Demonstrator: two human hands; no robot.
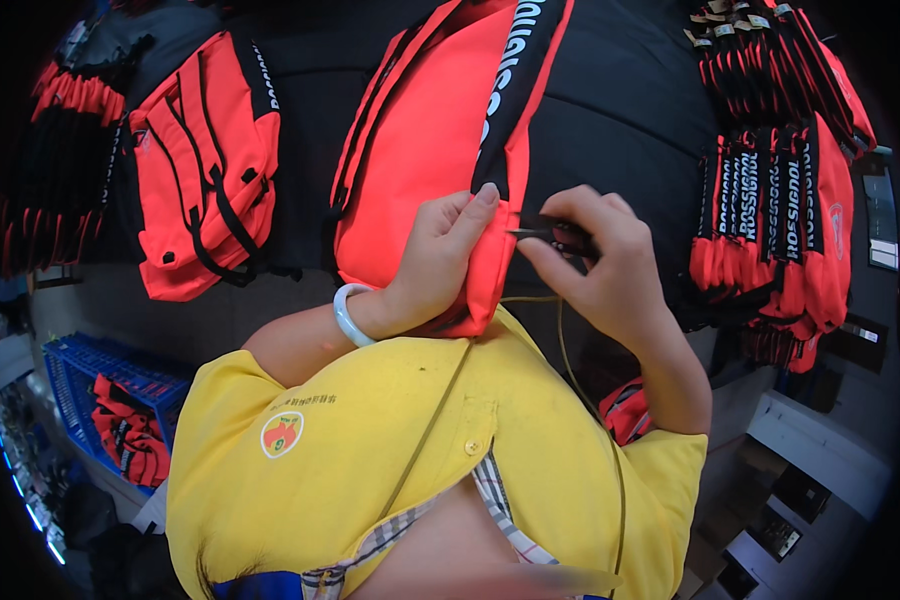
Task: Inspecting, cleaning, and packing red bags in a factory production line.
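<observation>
**A:** What sort of surface is this?

**B:** A dark, near-black worktable (630, 110) fills the upper half of the view. At about four o'clock pale shelving (820, 440) shows below its edge; at eight o'clock a blue plastic crate (90, 365) sits low, with orange-red pieces (130, 440) in it.

**A:** And the piece in hand?

**B:** An orange-red bag (420, 140) of smooth fabric, lying from twelve o'clock down to the centre, with a black strap (520, 90) bearing white lettering along its right edge. Its lower end reaches the person's chest.

**A:** How are the hands set?

**B:** The left hand (435, 265), with a pale bangle (350, 315) on the wrist, is closed around the bag's lower right edge, thumb up against the strap. The right hand (595, 265), just to the three o'clock side, pinches small dark snips (550, 232) whose tip points at that edge. The hands are close but not touching.

**A:** What else is around?

**B:** A second orange-red bag (205, 165) with black straps lies at ten o'clock, a dark-and-red stack (65, 160) beyond it at nine. At two to three o'clock, a bundle of finished pieces (770, 220) stands in a row. The person's yellow shirt (370, 450) hides the table's near edge.
</observation>
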